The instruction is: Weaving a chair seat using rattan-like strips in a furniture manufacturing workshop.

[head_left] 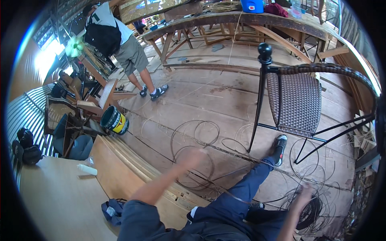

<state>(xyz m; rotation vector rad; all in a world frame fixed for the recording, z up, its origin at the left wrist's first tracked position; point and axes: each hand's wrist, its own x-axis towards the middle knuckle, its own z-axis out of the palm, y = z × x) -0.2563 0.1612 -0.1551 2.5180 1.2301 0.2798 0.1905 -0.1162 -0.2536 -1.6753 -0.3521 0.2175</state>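
My left hand (193,158) is stretched forward over the floor, smeared by motion, so its fingers do not show clearly. Loose loops of thin brown weaving strand (173,140) lie on the planks around and beyond it. Low on the right, my right hand (304,197) is blurred too, beside a dark coil of strand (315,211). A thin strand (237,197) crosses my legs between the hands; whether either hand grips it I cannot make out. Ahead on the right stands a black-framed chair (295,102) with a woven brown seat and a wrapped curved rail.
Curved wooden boards (132,160) and a pale panel (56,193) lie at my left. Behind them are a dark green bucket (114,120) and piled chairs (72,128). A person (120,44) stands at the far left. A long workbench (225,19) spans the back, bearing a blue container (252,6).
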